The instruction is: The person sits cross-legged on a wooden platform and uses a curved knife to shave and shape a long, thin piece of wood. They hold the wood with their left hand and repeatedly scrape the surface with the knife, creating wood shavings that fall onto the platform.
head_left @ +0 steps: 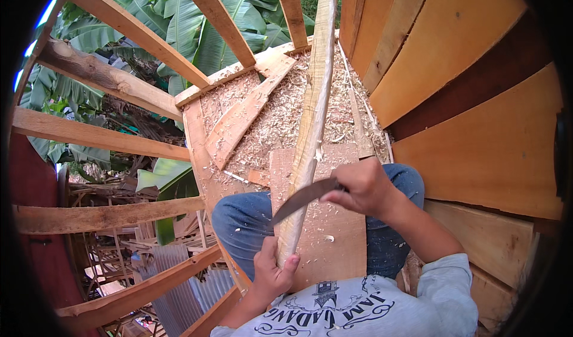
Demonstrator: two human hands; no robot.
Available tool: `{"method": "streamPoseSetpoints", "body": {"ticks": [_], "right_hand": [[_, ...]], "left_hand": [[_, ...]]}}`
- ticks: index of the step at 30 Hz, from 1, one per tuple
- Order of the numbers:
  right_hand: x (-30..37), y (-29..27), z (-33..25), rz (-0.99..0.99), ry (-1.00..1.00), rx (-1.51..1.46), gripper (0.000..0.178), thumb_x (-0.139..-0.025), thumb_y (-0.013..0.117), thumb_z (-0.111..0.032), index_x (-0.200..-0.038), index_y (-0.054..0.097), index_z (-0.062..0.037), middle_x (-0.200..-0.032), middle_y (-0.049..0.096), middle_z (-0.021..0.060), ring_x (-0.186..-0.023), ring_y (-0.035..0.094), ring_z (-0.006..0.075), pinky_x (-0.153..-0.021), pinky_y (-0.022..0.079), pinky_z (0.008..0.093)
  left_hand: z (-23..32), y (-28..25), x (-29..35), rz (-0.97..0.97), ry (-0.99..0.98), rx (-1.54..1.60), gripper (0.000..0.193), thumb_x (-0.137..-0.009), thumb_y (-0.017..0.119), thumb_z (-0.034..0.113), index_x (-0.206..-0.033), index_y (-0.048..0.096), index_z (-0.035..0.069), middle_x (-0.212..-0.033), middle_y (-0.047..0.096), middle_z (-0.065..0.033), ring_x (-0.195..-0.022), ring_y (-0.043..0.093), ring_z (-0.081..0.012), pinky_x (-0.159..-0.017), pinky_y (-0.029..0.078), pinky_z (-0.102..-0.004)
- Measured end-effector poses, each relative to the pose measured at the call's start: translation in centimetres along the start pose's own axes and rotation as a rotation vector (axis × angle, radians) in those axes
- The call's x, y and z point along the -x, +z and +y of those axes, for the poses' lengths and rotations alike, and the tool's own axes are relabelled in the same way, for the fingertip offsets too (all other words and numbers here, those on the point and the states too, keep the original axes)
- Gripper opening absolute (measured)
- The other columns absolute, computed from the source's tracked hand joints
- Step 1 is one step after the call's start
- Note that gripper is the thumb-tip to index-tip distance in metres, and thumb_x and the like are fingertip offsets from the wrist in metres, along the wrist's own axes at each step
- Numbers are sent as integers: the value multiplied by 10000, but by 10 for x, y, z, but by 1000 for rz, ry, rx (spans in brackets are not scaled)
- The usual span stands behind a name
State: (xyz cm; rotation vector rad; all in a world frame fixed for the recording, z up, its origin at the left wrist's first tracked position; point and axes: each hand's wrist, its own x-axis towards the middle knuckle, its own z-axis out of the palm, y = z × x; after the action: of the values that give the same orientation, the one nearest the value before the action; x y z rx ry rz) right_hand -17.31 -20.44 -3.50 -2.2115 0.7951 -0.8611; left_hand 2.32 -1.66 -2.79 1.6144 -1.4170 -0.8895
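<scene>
- Wooden strip (315, 119), clasped by the left hand (272, 274).
- Knife (305, 199) gripped in the right hand (362, 188), just beyond the left; a skidding stroke could nick it.

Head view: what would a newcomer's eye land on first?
Probably the dark curved knife in the right hand, crossing over the long pale wooden pole near the end gripped by the left hand. Curly shavings lie thick around the pole's upper stretch, and big green leaves show through the wooden railing at upper left.
</scene>
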Motion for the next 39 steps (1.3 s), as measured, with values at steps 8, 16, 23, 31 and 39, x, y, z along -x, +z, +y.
{"method": "streamPoseSetpoints", "body": {"ticks": [8, 16, 23, 31, 39], "right_hand": [[2, 2, -5, 14, 31, 83, 482, -846, 643, -455, -644, 590, -21, -543, 553, 114, -465, 572, 282, -446, 436, 355], [12, 3, -22, 18, 30, 71, 464, -851, 651, -421, -629, 553, -25, -531, 520, 126, -465, 551, 295, -438, 423, 369], [13, 5, -7, 82, 364, -55, 447, -840, 676, -377, -651, 566, 13, -548, 537, 175, -488, 558, 342, -458, 414, 394], [15, 11, -32, 28, 265, 81, 235, -769, 727, -159, -708, 559, -7, -574, 563, 139, -460, 566, 252, -438, 418, 330], [18, 29, -40, 161, 420, -123, 98, -776, 651, -20, -833, 581, 18, -637, 564, 85, -499, 548, 145, -471, 409, 262]], "left_hand": [[-2, 0, 1, 7, -13, 10, 300, -876, 631, 237, -997, 523, -15, -700, 597, -98, -599, 605, -167, -544, 454, -285], [3, -1, -5, -55, -83, 20, 325, -867, 645, 244, -1028, 516, -7, -681, 570, -101, -598, 589, -166, -546, 448, -285], [-8, -6, -10, -47, -127, 6, 321, -821, 687, 210, -995, 523, -4, -659, 565, -113, -583, 599, -183, -540, 451, -295], [-30, -32, -2, 13, -112, -126, 319, -763, 736, 211, -908, 537, 9, -667, 605, -137, -586, 650, -252, -533, 473, -312], [-50, -42, 4, 59, -180, -68, 309, -748, 728, 192, -918, 540, 14, -669, 605, -131, -589, 647, -258, -536, 473, -320]]}}
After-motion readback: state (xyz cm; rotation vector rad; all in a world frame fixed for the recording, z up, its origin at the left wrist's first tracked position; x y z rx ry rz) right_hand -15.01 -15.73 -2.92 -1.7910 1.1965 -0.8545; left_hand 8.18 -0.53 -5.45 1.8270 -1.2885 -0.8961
